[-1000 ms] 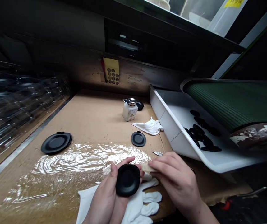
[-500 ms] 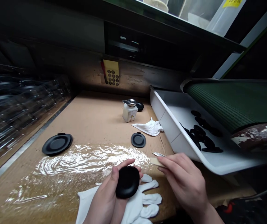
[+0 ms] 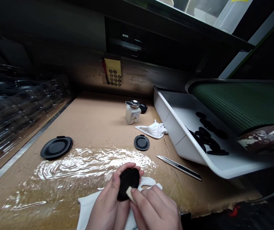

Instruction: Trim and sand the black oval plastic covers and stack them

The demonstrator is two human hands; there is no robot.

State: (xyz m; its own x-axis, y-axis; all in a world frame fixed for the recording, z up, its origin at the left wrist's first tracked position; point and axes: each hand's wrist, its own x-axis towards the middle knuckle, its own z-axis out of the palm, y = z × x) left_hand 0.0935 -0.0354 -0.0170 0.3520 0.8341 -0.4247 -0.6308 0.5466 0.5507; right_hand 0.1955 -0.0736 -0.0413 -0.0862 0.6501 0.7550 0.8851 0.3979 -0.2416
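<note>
In the head view, my left hand [image 3: 110, 198] is wrapped round a black rounded plastic lid [image 3: 127, 183], holding it tilted above the bench. My right hand [image 3: 156, 207] pinches a small beige block [image 3: 130, 193], its end against the face of the lid. Beneath both hands lies a white glove [image 3: 89, 207], partly covered by them. A utility knife [image 3: 180, 167] rests on the cardboard to the right of my hands. Beyond them a dark grey lid-shaped piece [image 3: 141, 142] lies flat, and similar stacked pieces [image 3: 56, 148] sit at the left.
A white bottle with a metal top [image 3: 132, 113] stands farther back, near a crumpled white cloth [image 3: 154, 130]. To the right, a white tray [image 3: 182, 140] holds several black pieces beside a green conveyor belt [image 3: 242, 102]. Clear plastic trays [image 3: 19, 111] are stacked at the left.
My right hand has moved left with the beige block, bringing it onto the black lid. The utility knife, mostly hidden behind that hand before, now shows in full.
</note>
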